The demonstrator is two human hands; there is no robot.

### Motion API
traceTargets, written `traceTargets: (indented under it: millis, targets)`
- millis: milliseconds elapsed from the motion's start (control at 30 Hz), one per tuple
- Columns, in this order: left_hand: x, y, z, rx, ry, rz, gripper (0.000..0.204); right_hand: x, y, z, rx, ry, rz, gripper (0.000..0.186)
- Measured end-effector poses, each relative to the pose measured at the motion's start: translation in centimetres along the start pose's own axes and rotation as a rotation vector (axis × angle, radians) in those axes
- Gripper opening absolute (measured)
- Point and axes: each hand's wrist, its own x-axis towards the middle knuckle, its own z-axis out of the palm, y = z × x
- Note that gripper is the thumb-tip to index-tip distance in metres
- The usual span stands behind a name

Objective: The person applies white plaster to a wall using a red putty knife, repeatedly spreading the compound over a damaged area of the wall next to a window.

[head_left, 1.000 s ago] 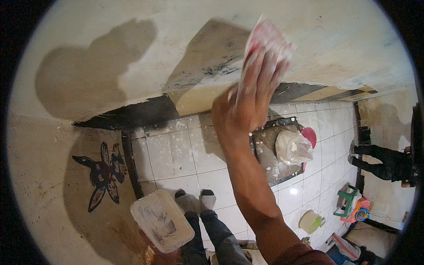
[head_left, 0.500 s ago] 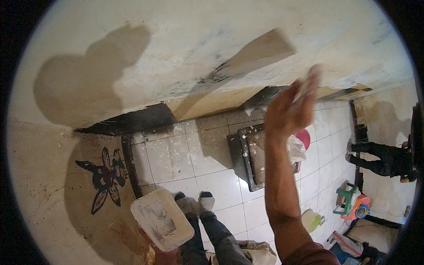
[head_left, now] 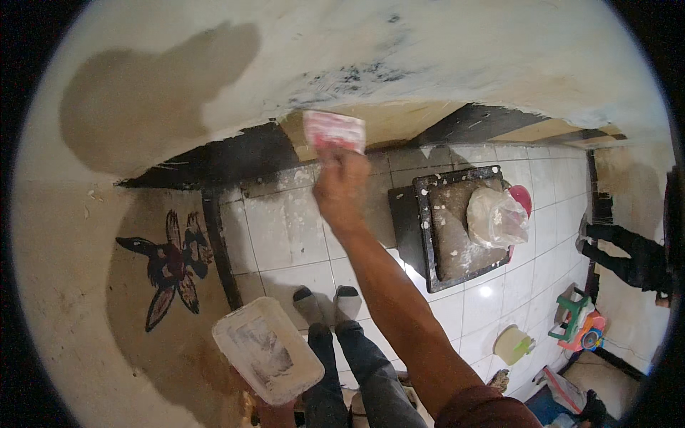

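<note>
My right hand [head_left: 342, 182] is closed on a flat, rectangular putty scraper [head_left: 334, 130], pink-red and smeared with white, blurred by motion. Its blade is up against the lower wall [head_left: 399, 125], where a pale yellow and black painted band runs below a whitish, patchy surface. At the lower left, a white rectangular plastic tub [head_left: 267, 349] is held up, tilted, its inside coated with whitish paste and dark grey streaks. My left hand is beneath the tub, its fingers hidden behind it.
A black-framed, paste-spotted low table [head_left: 457, 228] carries a clear plastic bag [head_left: 496, 217], with a pink bowl [head_left: 521, 200] beside it. Right lie a green stool [head_left: 571, 314] and a pale green bucket [head_left: 512, 344]. Another person [head_left: 628, 253] stands far right. White spots dot the tiled floor [head_left: 285, 235].
My right hand has swung left and down from the upper wall, turning so the scraper's face shows. The tub has shifted slightly right. The view has moved a little.
</note>
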Motion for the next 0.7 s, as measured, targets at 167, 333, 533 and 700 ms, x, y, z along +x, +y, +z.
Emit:
traceTargets:
  millis: [167,333,533,700]
  targets:
    - [-0.6,0.7,-0.4,-0.049,0.028,0.027,0.073,2.2,3.2,-6.1,-0.073,0.283,0.488,0.013]
    - [-0.6,0.6,0.0,-0.084,0.031,0.003,0.075,8.2,0.5,-2.1,0.054,0.012,0.361,0.044]
    - [-0.6,0.7,0.7,-0.101,0.024,0.006,0.076,1.2,-9.0,-0.7,0.443,-0.196,0.008,0.069]
    - [-1.1,1.5,0.8,-0.154,0.033,0.042,0.077,0.6,-2.8,-7.7,0.227,0.027,0.546,0.015]
